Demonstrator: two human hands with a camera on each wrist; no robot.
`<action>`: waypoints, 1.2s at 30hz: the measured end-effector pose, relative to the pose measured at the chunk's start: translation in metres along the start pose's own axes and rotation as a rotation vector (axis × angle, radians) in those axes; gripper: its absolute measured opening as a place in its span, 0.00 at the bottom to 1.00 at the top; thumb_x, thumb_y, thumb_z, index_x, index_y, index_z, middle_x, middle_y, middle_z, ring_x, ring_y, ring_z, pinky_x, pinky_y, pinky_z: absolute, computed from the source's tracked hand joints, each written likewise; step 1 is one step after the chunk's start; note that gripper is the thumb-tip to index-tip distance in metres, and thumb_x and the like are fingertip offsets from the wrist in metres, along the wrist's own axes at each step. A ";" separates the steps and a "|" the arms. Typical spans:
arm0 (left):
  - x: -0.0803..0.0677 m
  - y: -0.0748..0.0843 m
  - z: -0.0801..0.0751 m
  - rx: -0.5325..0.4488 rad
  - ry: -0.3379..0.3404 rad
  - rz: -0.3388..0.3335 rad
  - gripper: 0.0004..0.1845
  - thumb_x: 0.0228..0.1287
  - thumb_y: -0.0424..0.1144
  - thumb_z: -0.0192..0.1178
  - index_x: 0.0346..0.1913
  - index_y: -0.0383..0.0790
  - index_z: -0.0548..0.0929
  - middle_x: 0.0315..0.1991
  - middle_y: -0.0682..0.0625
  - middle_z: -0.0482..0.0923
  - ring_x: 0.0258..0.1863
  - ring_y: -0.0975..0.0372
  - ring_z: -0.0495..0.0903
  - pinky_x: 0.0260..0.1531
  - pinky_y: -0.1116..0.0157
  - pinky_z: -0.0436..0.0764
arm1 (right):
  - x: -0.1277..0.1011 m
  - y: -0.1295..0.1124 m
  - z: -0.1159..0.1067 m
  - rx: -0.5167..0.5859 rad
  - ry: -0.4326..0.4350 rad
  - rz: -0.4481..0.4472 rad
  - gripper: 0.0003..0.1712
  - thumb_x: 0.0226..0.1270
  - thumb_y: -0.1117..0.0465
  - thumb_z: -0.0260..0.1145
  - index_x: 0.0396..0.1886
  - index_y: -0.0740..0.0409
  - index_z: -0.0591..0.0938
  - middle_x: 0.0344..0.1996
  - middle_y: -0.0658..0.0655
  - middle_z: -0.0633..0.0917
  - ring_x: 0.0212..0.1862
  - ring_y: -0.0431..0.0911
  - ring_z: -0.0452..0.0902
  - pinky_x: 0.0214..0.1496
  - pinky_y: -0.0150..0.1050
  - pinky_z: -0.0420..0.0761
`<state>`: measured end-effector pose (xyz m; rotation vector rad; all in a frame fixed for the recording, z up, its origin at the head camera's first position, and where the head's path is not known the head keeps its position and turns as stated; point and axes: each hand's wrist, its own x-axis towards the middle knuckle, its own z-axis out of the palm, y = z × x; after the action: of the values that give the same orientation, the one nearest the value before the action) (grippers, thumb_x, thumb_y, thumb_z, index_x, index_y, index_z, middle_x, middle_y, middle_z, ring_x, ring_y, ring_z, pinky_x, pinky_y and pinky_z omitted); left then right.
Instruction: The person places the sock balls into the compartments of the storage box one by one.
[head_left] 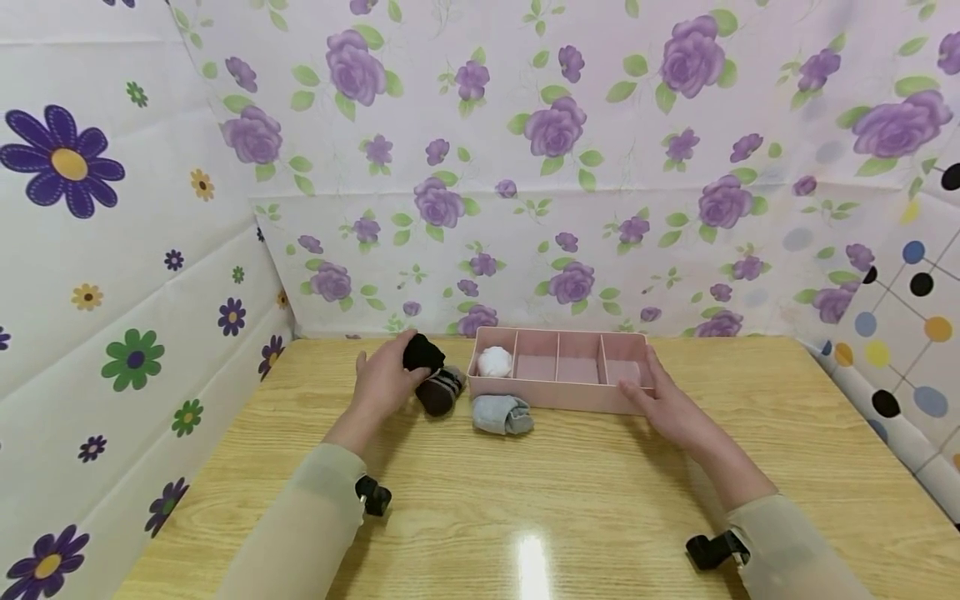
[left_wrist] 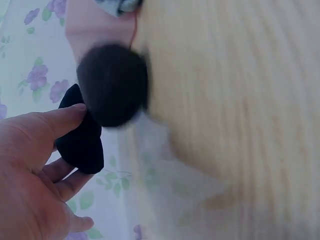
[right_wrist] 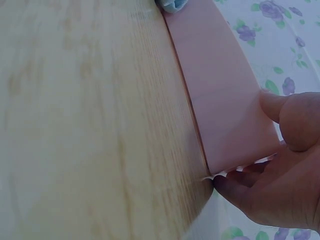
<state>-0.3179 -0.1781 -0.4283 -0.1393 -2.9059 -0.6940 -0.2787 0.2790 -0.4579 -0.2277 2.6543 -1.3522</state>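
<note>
My left hand (head_left: 381,381) pinches a black rolled sock (head_left: 422,354) between thumb and fingers, left of a pink divided box (head_left: 555,395). Just below that sock lies a dark brown rolled sock (head_left: 438,394) with grey stripes; the left wrist view shows it as a blurred dark ball (left_wrist: 114,85). At the box's right end, my right hand (head_left: 671,408) grips the corner, thumb at the front rim and fingers around the end wall. A white rolled sock (head_left: 495,362) sits in the leftmost compartment. A light grey rolled sock (head_left: 501,414) lies before the box's front wall.
The box stands near the back edge of a wood-grain table (head_left: 540,483). Behind it hangs a flowered sheet (head_left: 480,167), with patterned sheets on the left and right sides too. Each sleeve carries a small black wrist device (head_left: 372,496).
</note>
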 end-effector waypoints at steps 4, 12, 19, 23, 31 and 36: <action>0.000 0.008 -0.006 -0.005 0.014 0.019 0.42 0.76 0.43 0.74 0.86 0.40 0.67 0.79 0.37 0.73 0.77 0.39 0.72 0.79 0.26 0.46 | -0.001 -0.001 0.000 0.008 -0.004 -0.002 0.61 0.89 0.34 0.55 0.89 0.54 0.24 0.87 0.75 0.36 0.85 0.78 0.39 0.82 0.75 0.46; 0.000 0.028 -0.012 -0.023 0.023 0.077 0.42 0.76 0.44 0.74 0.86 0.41 0.66 0.79 0.37 0.73 0.78 0.41 0.72 0.80 0.28 0.47 | -0.001 0.000 -0.001 -0.003 -0.004 -0.004 0.59 0.90 0.39 0.55 0.89 0.57 0.24 0.87 0.77 0.36 0.84 0.79 0.44 0.82 0.75 0.49; -0.002 0.046 -0.014 -0.040 0.042 0.140 0.42 0.75 0.44 0.75 0.85 0.41 0.68 0.77 0.38 0.75 0.77 0.41 0.73 0.79 0.28 0.49 | -0.001 -0.001 -0.001 -0.002 -0.005 -0.018 0.58 0.91 0.41 0.55 0.89 0.60 0.25 0.87 0.77 0.36 0.83 0.79 0.48 0.82 0.75 0.49; -0.002 0.055 -0.013 -0.047 0.045 0.165 0.42 0.75 0.44 0.75 0.85 0.42 0.69 0.77 0.39 0.76 0.76 0.42 0.73 0.79 0.27 0.49 | 0.000 0.000 0.000 0.003 -0.007 -0.024 0.58 0.91 0.41 0.55 0.89 0.60 0.25 0.87 0.76 0.35 0.83 0.78 0.48 0.82 0.74 0.49; -0.001 0.074 -0.010 -0.085 0.038 0.208 0.42 0.76 0.45 0.75 0.86 0.43 0.68 0.78 0.41 0.75 0.77 0.44 0.73 0.80 0.28 0.48 | 0.001 0.000 -0.001 0.003 -0.010 -0.018 0.59 0.91 0.41 0.56 0.89 0.58 0.24 0.87 0.77 0.34 0.84 0.79 0.45 0.82 0.75 0.48; 0.000 0.087 -0.007 -0.113 0.022 0.224 0.43 0.76 0.45 0.74 0.87 0.44 0.66 0.79 0.42 0.75 0.78 0.45 0.72 0.81 0.30 0.47 | 0.000 0.001 -0.001 0.001 -0.011 -0.010 0.59 0.91 0.40 0.56 0.89 0.57 0.24 0.87 0.76 0.34 0.84 0.78 0.39 0.82 0.75 0.46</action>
<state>-0.3060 -0.1037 -0.3834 -0.4581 -2.7708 -0.8131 -0.2793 0.2798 -0.4579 -0.2481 2.6469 -1.3520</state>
